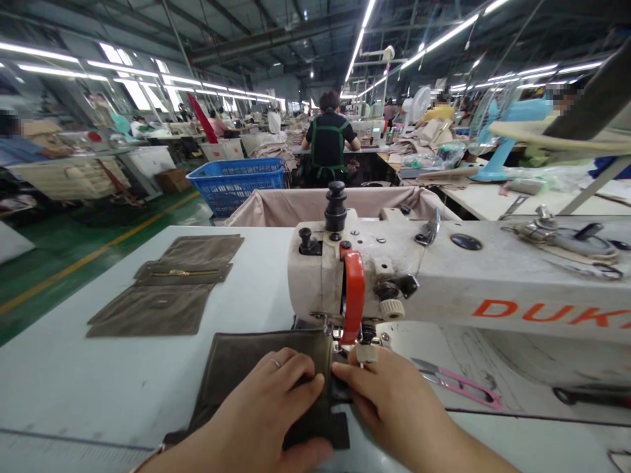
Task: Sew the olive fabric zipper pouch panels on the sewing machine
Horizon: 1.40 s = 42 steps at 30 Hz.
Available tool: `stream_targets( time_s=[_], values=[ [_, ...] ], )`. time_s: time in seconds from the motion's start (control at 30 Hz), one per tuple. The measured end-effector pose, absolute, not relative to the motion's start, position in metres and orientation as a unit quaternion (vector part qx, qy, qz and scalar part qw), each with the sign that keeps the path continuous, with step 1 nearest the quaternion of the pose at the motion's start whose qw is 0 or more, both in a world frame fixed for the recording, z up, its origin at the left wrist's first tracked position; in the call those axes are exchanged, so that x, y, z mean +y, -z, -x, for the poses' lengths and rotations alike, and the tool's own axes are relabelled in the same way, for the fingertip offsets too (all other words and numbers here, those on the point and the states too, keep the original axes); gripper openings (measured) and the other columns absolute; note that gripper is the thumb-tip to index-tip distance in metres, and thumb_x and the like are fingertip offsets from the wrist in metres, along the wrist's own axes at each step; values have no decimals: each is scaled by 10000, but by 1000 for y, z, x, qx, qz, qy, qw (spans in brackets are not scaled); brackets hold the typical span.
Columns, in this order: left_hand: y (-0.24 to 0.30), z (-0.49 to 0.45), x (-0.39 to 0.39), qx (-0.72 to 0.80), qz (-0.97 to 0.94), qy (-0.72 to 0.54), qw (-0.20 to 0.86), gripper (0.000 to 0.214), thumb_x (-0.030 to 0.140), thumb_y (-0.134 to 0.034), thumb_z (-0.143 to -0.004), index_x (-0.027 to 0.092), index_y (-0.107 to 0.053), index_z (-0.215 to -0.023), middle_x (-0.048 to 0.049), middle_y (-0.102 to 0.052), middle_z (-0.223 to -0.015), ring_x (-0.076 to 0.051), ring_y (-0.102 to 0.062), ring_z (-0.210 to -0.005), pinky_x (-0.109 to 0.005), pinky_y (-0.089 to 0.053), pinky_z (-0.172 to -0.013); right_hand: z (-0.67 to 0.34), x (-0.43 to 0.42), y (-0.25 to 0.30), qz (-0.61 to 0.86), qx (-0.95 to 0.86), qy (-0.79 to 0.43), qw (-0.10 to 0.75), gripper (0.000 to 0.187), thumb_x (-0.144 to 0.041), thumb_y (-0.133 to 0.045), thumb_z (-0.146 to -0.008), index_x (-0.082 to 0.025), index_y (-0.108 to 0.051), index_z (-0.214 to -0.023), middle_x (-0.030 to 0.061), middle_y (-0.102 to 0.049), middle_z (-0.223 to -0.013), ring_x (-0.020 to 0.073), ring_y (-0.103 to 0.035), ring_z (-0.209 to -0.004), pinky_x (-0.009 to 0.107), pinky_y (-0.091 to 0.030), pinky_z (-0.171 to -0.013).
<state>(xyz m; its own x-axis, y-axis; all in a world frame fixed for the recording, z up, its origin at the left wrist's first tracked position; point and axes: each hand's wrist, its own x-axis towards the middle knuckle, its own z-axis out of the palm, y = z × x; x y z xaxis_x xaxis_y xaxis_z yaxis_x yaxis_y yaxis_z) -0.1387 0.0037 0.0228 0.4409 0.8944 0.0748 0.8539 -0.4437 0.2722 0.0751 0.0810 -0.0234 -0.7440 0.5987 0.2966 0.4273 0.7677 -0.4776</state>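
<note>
A dark olive-brown fabric piece point(246, 361), perhaps waxed canvas or leather, lies on the sewing machine bed, its right edge at the needle area. My left hand point(271, 401) rests on top of it, fingers spread and slightly bent, a ring on one finger. Beside the presser foot, my right hand point(394, 387) pinches the right edge of the piece; its fingertips are partly hidden. Over the stitching spot stands the white sewing machine point(434, 263) with an orange guard point(353, 295). The needle tip cannot be made out.
Pink-handled thread snips point(463, 386) lie right of my right hand. A sewn piece with a zipper point(162, 286) lies on the table at left. Behind the machine are a pink cloth-lined bin point(280, 203) and a blue basket point(236, 180). A co-worker point(329, 141) sits ahead.
</note>
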Motion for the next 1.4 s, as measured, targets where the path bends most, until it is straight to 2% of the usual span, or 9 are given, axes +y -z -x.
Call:
stream_targets(
  time_s=[0.07,0.13,0.33,0.53,0.7,0.87,1.0,1.27,1.4],
  values=[
    [-17,138,-4,516,-849,-99,57,619,551,-750,-773,177,-626,-1250,-99,-658,-1195,-298,-601,-1072,-443,-532,-948,-77,81,21,264,-921,-189,216,347,-56,-553,-823,-241,-696,-1079,48,-642,-974,219,-580,-890,344,-478,-763],
    [-10,137,-10,515,-850,-111,24,626,553,-751,-775,186,-612,-1263,-94,-650,-1240,-303,-591,-1107,-442,-518,-973,-79,81,16,238,-933,-179,201,331,-68,-575,-810,-254,-702,-1052,33,-637,-940,202,-570,-840,320,-456,-714],
    [4,133,-14,505,-843,-184,12,289,323,-660,-892,221,-645,-1162,-31,-688,-1157,-217,-624,-1042,-328,-531,-955,-81,81,5,208,-946,-170,179,209,-84,-561,-806,-232,-685,-885,10,-614,-867,175,-534,-747,297,-411,-638],
    [10,134,-10,453,-865,-214,-34,243,318,-556,-950,207,-662,-1139,-35,-714,-1127,-211,-645,-1033,-319,-530,-981,-79,78,8,202,-944,-187,183,298,-51,-544,-829,-219,-652,-1050,22,-664,-1102,191,-588,-931,319,-468,-801],
    [9,137,-3,438,-869,-232,-9,229,333,-562,-950,213,-665,-1115,-22,-722,-1105,-177,-656,-1035,-286,-494,-1041,-77,79,16,199,-940,-186,204,286,-44,-552,-819,-219,-666,-1014,15,-689,-1061,185,-616,-867,312,-495,-759],
    [4,141,10,433,-866,-249,26,251,228,-625,-868,213,-659,-1116,-25,-718,-1112,-174,-661,-1033,-295,-514,-1015,-76,81,23,220,-929,-173,241,396,-35,-529,-796,-209,-672,-1122,59,-682,-1089,230,-627,-964,355,-541,-845],
    [2,143,20,449,-859,-232,78,296,160,-627,-824,216,-665,-1112,-29,-705,-1141,-191,-645,-1065,-323,-517,-1011,-74,84,26,246,-925,-166,237,453,-46,-503,-796,-208,-655,-1192,91,-671,-1103,256,-638,-979,396,-562,-837],
    [2,146,43,426,-864,-259,70,267,135,-596,-837,191,-663,-1089,-53,-709,-1123,-189,-659,-1026,-348,-530,-981,-73,85,27,277,-927,-164,191,435,-69,-473,-822,-216,-627,-1201,92,-652,-1120,249,-632,-1008,380,-550,-862],
    [1,149,47,424,-867,-256,54,281,152,-610,-841,182,-668,-1115,-58,-701,-1140,-197,-644,-1060,-350,-525,-990,-74,83,23,292,-914,-185,213,367,-68,-448,-831,-210,-624,-1120,94,-627,-1129,242,-619,-999,369,-546,-843]
  ],
)
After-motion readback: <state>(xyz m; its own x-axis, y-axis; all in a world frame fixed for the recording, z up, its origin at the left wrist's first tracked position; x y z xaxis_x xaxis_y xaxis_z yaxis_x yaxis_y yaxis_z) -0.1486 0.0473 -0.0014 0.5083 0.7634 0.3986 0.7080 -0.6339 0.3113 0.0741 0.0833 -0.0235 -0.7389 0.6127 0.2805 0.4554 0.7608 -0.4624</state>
